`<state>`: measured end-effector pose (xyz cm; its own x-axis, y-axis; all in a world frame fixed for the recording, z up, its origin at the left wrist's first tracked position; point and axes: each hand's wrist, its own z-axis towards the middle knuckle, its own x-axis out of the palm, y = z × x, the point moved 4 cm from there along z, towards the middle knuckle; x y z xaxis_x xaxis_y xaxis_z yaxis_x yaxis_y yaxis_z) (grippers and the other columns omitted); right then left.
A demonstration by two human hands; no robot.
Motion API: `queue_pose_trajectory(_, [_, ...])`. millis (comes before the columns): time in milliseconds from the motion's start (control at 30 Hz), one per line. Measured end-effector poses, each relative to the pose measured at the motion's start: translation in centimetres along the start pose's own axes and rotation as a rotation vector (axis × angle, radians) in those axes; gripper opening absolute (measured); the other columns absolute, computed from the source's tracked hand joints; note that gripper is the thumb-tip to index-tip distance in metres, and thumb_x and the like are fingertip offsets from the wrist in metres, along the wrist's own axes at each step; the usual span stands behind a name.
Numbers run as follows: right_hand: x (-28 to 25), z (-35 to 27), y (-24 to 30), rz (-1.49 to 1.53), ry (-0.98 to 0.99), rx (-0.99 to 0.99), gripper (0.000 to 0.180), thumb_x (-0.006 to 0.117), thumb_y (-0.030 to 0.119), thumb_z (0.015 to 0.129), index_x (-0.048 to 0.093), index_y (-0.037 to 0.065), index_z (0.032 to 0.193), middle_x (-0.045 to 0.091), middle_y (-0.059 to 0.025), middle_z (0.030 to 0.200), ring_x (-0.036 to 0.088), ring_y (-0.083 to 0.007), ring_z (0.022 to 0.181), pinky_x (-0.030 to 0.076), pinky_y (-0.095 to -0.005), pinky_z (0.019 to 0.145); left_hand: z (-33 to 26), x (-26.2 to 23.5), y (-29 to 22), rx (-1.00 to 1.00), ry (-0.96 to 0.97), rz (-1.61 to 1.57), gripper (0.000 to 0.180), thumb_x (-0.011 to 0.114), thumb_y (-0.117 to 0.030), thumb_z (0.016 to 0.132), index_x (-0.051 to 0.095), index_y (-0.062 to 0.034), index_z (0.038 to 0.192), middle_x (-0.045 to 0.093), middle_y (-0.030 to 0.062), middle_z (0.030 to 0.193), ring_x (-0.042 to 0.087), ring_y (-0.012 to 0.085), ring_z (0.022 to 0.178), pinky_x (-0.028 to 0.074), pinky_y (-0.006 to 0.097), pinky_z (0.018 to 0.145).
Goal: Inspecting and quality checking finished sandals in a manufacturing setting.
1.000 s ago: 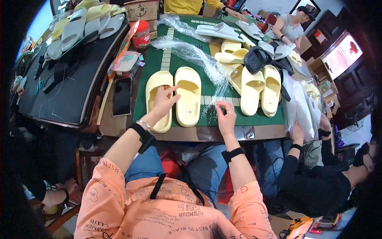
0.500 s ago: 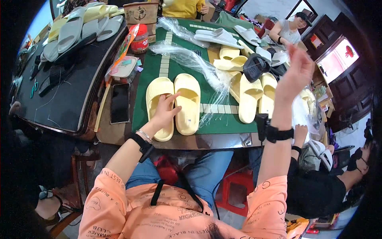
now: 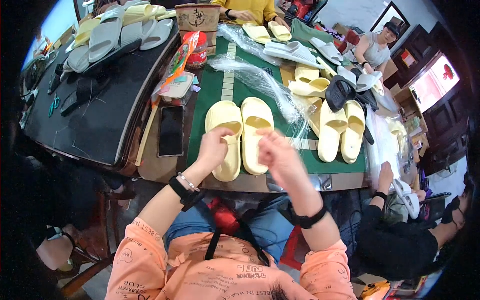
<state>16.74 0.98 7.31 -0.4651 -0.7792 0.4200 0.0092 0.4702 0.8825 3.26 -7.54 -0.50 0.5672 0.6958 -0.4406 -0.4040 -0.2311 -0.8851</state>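
Observation:
A pair of pale yellow slide slippers lies side by side on the green table mat, toes away from me. My left hand [image 3: 214, 148] is closed in a pinch over the left slipper [image 3: 229, 167]. Just over the right slipper [image 3: 257, 111], my right hand [image 3: 281, 156] is curled with its fingers pinched, slightly blurred by motion. A thin pale thread [image 3: 243, 142] runs between my two hands, across the slippers. Both hands appear to hold its ends.
More yellow slippers [image 3: 331, 131], a black slipper [image 3: 341, 93] and white ones [image 3: 295, 52] crowd the right. Bundled clear plastic [image 3: 250, 75] lies beyond my pair. A phone [image 3: 171, 131], tub [image 3: 178, 86] and red-lidded jar [image 3: 196, 51] stand left. Co-workers sit around.
My right hand has come down from its raised place at the right to beside my left hand. My left hand has drawn its fingers together over the left slipper. Two yellow slippers appear across the table.

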Motion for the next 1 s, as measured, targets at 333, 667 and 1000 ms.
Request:
queue_pose_trajectory(333, [-0.5, 8.7, -9.7, 0.364, -0.068, 0.304, 0.007, 0.045, 0.01, 0.087, 0.048, 0.004, 0.085, 0.039, -0.0003, 0.066, 0.035, -0.0101, 0.055, 0.03, -0.0221, 0.046, 8.9, -1.8, 2.2, 0.268, -0.202, 0.214, 0.017, 0.045, -0.009, 0.08, 0.06, -0.0009, 0.083, 0.059, 0.018, 0.083, 0.054, 0.0374, 0.082, 0.043, 0.044, 0.074])
queue_pose_trajectory(667, [1.8, 6.6, -5.9, 0.319, -0.119, -0.407, 0.025, 0.04, 0.013, 0.087, 0.047, 0.006, 0.109, 0.049, -0.0062, 0.103, 0.045, -0.0124, 0.095, 0.036, -0.0253, 0.08, 16.3, -0.8, 12.1, 0.223, 0.537, 0.39, 0.031, 0.042, -0.023, 0.083, 0.062, 0.0008, 0.082, 0.063, 0.0197, 0.083, 0.06, 0.0352, 0.078, 0.046, 0.039, 0.066])
queue_pose_trajectory(1000, [-0.6, 13.5, -10.8, 0.302, -0.253, -0.134, 0.015, 0.04, 0.007, 0.081, 0.054, 0.005, 0.087, 0.055, -0.0039, 0.071, 0.053, -0.0116, 0.058, 0.042, -0.0246, 0.049, 13.7, 2.3, 6.0, -0.428, 0.596, -0.329, 0.013, 0.052, -0.012, 0.081, 0.059, -0.0006, 0.085, 0.06, 0.0057, 0.077, 0.058, 0.0157, 0.066, 0.046, 0.029, 0.056])
